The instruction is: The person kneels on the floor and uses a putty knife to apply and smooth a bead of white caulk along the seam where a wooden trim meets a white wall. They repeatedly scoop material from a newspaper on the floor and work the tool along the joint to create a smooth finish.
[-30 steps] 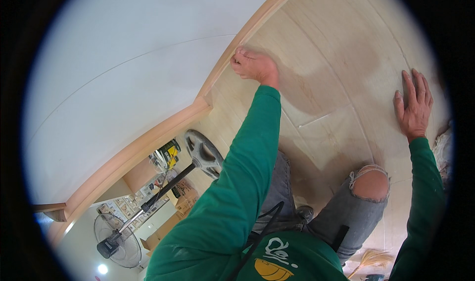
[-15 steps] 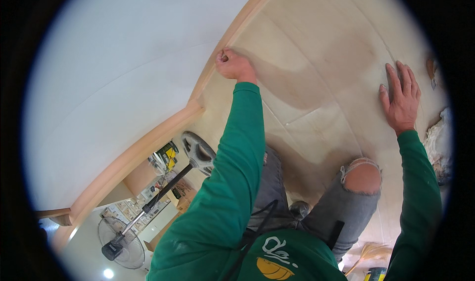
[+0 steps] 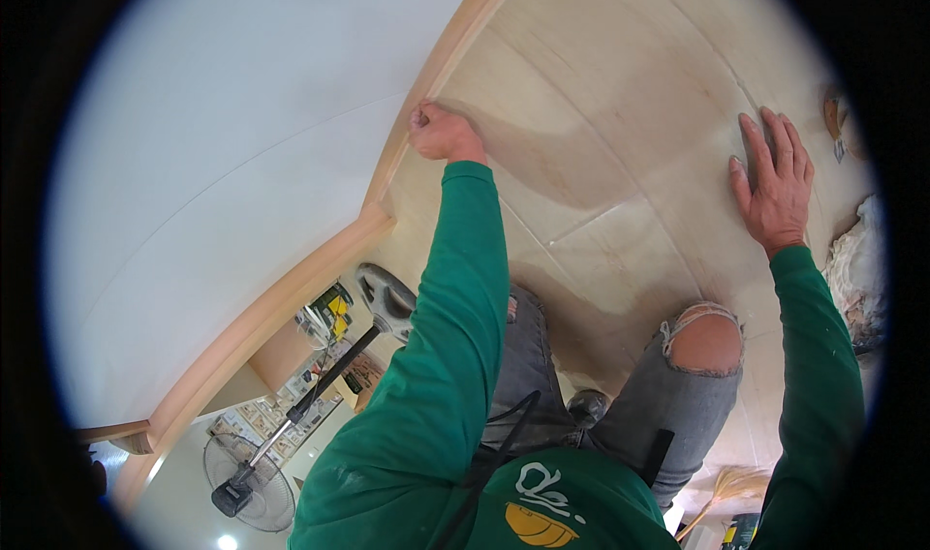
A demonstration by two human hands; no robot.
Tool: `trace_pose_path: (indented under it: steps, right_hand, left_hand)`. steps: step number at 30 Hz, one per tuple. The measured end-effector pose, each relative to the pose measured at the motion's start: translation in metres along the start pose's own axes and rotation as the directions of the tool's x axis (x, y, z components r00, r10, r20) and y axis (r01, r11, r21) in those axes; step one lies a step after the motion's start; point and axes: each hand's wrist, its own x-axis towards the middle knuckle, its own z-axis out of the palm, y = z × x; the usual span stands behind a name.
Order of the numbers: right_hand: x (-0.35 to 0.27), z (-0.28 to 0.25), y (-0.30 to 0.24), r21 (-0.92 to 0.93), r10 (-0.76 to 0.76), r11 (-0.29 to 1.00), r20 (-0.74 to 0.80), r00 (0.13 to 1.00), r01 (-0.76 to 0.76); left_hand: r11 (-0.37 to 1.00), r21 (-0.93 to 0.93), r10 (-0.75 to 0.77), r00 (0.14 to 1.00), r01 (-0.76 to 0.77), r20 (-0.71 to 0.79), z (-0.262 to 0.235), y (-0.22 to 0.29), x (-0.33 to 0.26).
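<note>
My left hand (image 3: pixel 446 134) is curled closed against the pale wood trim (image 3: pixel 412 114) that runs along the foot of the white wall panel (image 3: pixel 232 153). Whatever its fingers may hold is too small or hidden to make out. Farther right, my right hand (image 3: pixel 778 187) lies flat on the beige tiled floor (image 3: pixel 601 143), fingers spread and holding nothing. Close to it on the right are a tool with a brown handle and metal tip (image 3: pixel 834 124) and a crumpled whitish cloth or bag (image 3: pixel 856 269).
At the lower left a stand fan (image 3: pixel 249 482) with a dark base (image 3: pixel 386 298) rests on the floor near the trim's corner. A straw broom (image 3: pixel 727 492) and a dark container (image 3: pixel 741 531) are at the bottom right. My bent knees (image 3: pixel 705 342) are just below the hands.
The view has shifted slightly, so both hands appear a little farther left. My left hand stays closed at the trim, and the right stays flat on the floor.
</note>
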Motion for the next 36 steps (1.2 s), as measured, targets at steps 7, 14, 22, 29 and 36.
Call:
trace_pose_path:
  steps: [7,14,22,29,36]
  right_hand:
    - [0.001,0.002,0.002,-0.008,-0.010,1.000,-0.008,1.000,0.010]
    - [0.000,0.002,0.002,-0.023,0.007,1.000,0.016,1.000,-0.007]
    - [-0.001,0.002,0.002,-0.038,0.002,0.999,0.013,1.000,-0.002]
    - [-0.001,0.000,0.001,-0.031,0.006,0.999,0.016,1.000,-0.006]
    - [0.000,0.002,0.001,-0.019,0.007,1.000,0.027,1.000,-0.007]
  left_hand:
    - [0.993,0.045,-0.111,0.993,0.109,0.031,-0.001,0.010,-0.004]
    - [0.972,0.225,-0.065,0.998,0.059,0.017,0.001,0.015,-0.009]
    - [0.971,0.217,0.086,0.995,-0.096,0.054,0.002,0.006,-0.012]
    - [0.972,0.155,0.157,0.981,-0.174,0.115,0.005,-0.001,-0.031]
    - [0.988,0.068,0.113,0.957,-0.135,0.267,-0.002,0.011,-0.054]
